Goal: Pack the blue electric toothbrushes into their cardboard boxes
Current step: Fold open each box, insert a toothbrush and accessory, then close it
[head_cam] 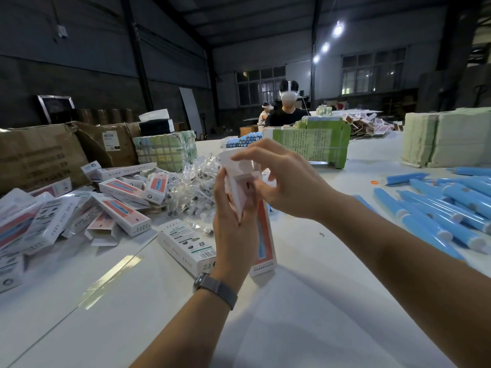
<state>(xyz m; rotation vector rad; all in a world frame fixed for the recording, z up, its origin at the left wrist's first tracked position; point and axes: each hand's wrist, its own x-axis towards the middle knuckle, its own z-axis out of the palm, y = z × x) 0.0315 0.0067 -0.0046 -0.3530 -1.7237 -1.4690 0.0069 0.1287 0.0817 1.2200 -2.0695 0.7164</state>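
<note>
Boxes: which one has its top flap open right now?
The upright box gripped by the left hand, with the right hand at its raised flap. The boxes heaped at left and the box beside it lie flat on the table.

Left hand holds a tall cardboard box upright over the white surface, fingers curled round its side, a grey watch on that wrist. Right hand is up at the box's top, fingertips on the open flap. To the left, a heap of packed boxes, with one box lying flat just beside the left wrist. Behind them, a pile of clear plastic packets. To the right, blue toothbrushes lie scattered. Far across, a person in black sits behind green stacked cartons.
</note>
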